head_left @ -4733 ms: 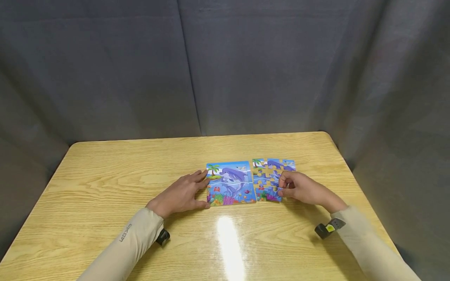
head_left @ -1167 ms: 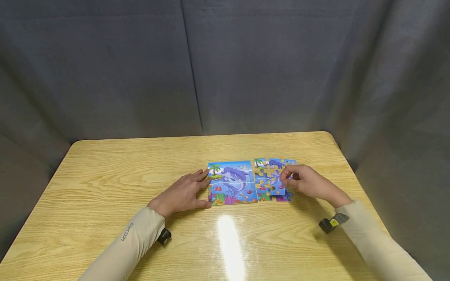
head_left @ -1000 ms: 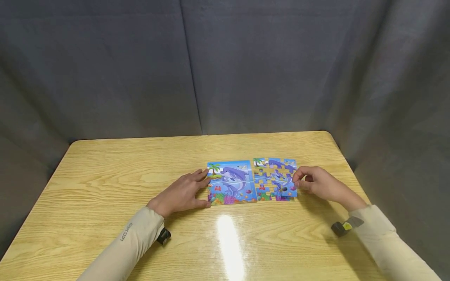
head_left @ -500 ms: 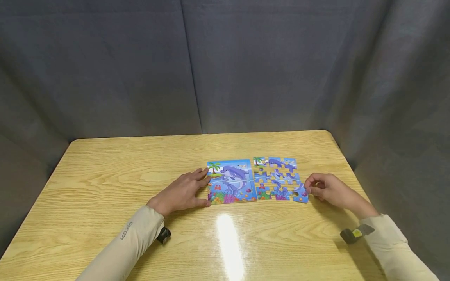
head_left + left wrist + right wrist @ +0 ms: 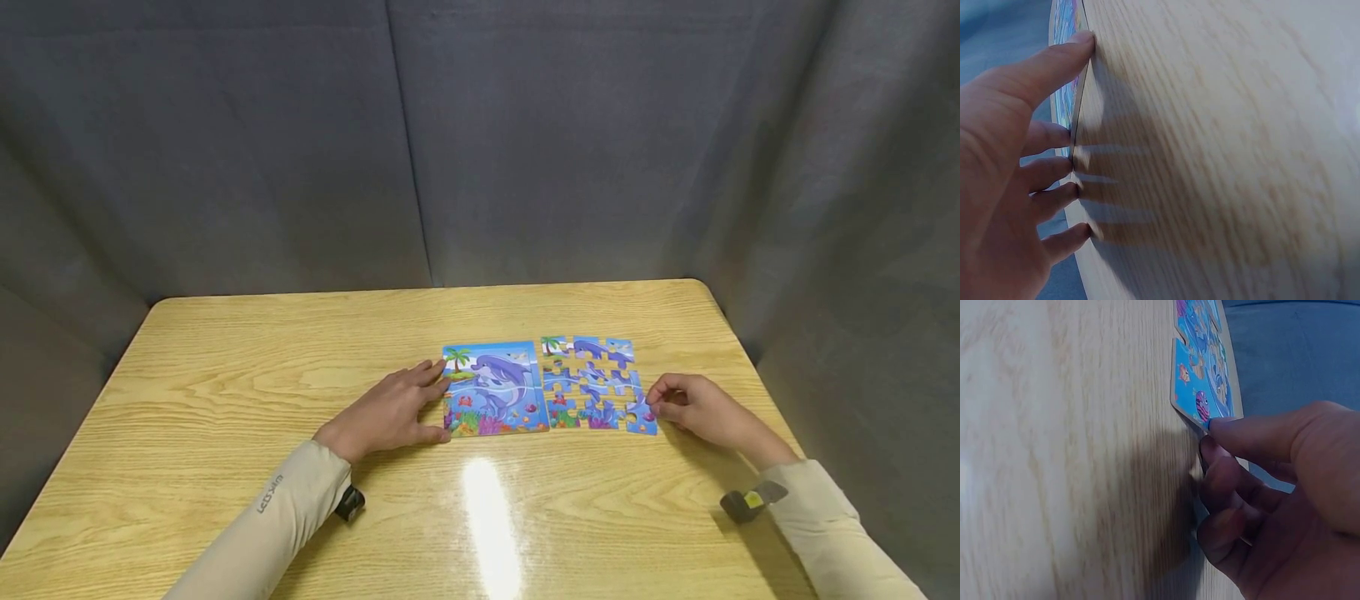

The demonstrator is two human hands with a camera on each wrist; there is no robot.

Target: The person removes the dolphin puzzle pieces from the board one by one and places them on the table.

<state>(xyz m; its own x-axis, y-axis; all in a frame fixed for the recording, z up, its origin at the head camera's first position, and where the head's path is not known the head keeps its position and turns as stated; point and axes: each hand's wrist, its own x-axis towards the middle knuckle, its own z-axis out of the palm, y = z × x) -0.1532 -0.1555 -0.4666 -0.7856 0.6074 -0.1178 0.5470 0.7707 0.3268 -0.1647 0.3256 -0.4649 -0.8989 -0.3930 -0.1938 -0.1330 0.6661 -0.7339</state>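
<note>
My left hand lies on the table with fingers spread, its fingertips touching the left edge of a square dolphin puzzle board. The left wrist view shows the thumb and other fingertips along that edge. To the board's right, jigsaw pieces are laid out in loose rows with gaps between them. At their lower right corner, my right hand pinches a blue jigsaw piece with a purple fish. In the right wrist view, the thumb sits on that piece's corner and a finger is beneath it.
The wooden table extends around the puzzle, with a bright light reflection in front. A grey curtain stands behind the table and at both sides.
My right hand has carried the fish piece rightward from above the other pieces and lowered it to their lower right corner, shifting slightly left at the end. My left hand has stayed in place.
</note>
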